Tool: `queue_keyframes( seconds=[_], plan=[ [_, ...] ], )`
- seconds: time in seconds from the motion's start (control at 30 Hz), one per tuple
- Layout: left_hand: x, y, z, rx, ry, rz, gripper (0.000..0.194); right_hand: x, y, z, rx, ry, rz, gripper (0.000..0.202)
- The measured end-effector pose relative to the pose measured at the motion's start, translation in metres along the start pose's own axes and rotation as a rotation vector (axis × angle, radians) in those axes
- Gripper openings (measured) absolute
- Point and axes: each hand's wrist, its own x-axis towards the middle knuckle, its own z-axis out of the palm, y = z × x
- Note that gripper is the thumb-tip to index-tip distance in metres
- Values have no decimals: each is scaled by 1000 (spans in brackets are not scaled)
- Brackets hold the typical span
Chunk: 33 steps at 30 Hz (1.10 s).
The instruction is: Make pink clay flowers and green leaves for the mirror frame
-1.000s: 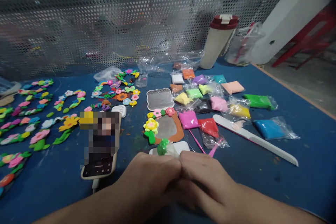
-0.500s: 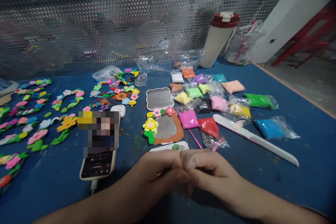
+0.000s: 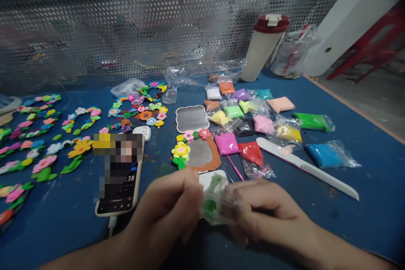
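Between my two hands is a small clear plastic bag (image 3: 211, 204) with green clay in it. My left hand (image 3: 177, 202) pinches its left edge, fingers closed. The right side is gripped by my right hand (image 3: 262, 206), slightly smeared by motion. Partly hidden behind the bag lies a white object (image 3: 207, 179). Just beyond it is a small mirror (image 3: 201, 154), its frame covered with brown clay and clay flowers. Farther back lies a plain white-framed mirror (image 3: 192, 119).
Several bagged clays, among them red (image 3: 252, 152) and blue (image 3: 325, 155), lie to the right near a white comb (image 3: 306, 168). A plugged-in phone (image 3: 122, 194) and flower-decorated pieces (image 3: 80, 147) are on the left. A tumbler (image 3: 264, 50) stands before the perforated metal panel (image 3: 126, 29).
My hands have moved apart from where they met. The bag with green clay, mostly hidden before, now shows stretched between them. The phone's screen shows different content.
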Motion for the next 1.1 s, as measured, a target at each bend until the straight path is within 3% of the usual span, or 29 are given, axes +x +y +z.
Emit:
queue_keyframes(
  seconds=[0.1,0.27,0.4,0.57,0.73,0.83,0.93,1.1],
  plan=[
    [4,-2,-6,100,-82,-15,40,-3,10,-3,27,125,-42,35],
    [12,-1,-9,77,10,-1,32,6,25,-8,51,360,-112,21],
    [14,-5,-9,3,-28,-63,32,13,24,-10,167,320,-45,53],
    [23,-11,-5,-114,219,-132,27,11,19,-10,186,390,12,38],
    [31,-14,-7,-235,282,-139,19,10,20,-16,257,348,65,54],
    [33,-14,-12,-232,280,-124,17,10,20,-20,242,350,84,54],
    [35,-13,-15,-72,232,-134,4,10,20,-23,178,365,107,50],
    [39,-15,-17,62,143,-245,14,9,24,-24,-127,482,155,42]
  ],
)
